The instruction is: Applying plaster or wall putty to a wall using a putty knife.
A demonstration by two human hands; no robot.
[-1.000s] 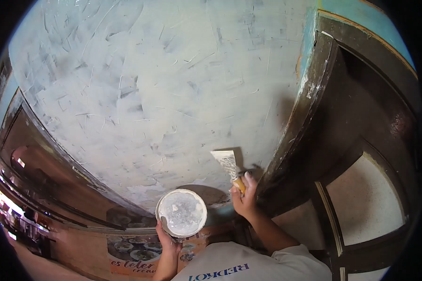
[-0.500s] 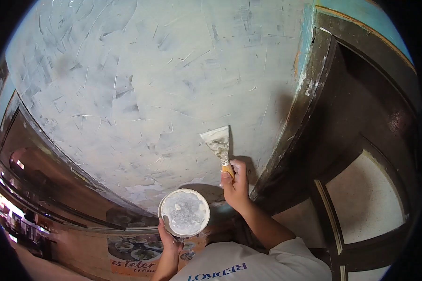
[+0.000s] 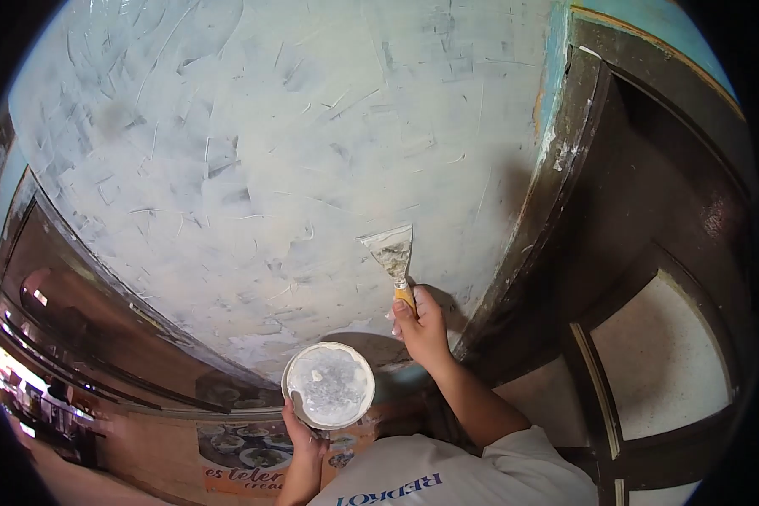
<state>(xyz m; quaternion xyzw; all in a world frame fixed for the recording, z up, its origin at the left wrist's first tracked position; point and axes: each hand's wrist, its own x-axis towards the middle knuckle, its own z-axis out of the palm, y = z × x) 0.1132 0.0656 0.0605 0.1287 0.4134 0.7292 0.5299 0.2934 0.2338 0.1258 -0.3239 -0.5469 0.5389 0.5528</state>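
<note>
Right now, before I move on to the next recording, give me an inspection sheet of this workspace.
Surface: wall coated in patchy white filler with scrape marks and ridges.
Job's things: putty knife with smeared blade laid against the wall, yellow handle; round white dish holding white filler.
Clutter: nothing seen.
Grippers: right hand gripping the knife's handle; left hand holding the dish from below.
Cables: nothing seen.
Surroundings: dark wooden door frame at the right with paint flecks and a turquoise strip beside it; dark wooden trim at the lower left; a printed poster below.
</note>
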